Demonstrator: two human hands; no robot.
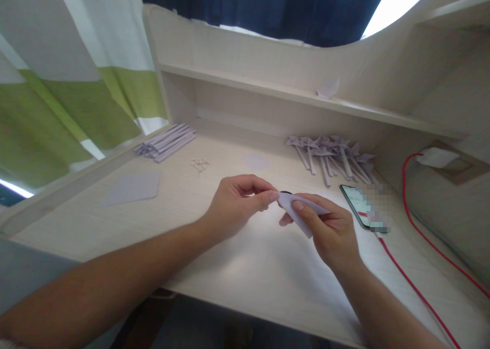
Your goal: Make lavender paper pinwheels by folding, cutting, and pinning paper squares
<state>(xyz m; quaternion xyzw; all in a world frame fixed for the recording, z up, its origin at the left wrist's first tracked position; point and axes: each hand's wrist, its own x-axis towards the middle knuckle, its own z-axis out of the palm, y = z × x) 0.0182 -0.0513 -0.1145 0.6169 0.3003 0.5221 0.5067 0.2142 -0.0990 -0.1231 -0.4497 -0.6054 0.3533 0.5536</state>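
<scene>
A folded pale lilac paper piece is held above the middle of the light wooden desk. My left hand pinches its left corner between thumb and forefinger. My right hand is wrapped round the rest of the paper, forefinger lying along a fold. A small dark object shows just behind the paper where the fingers meet; I cannot make out what it is.
Rolled paper sticks lie at the back left, a flat lilac sheet nearer. Several paper pinwheels are piled at the back right beside a phone with a red cable. Rubber bands lie mid-desk. A shelf runs above.
</scene>
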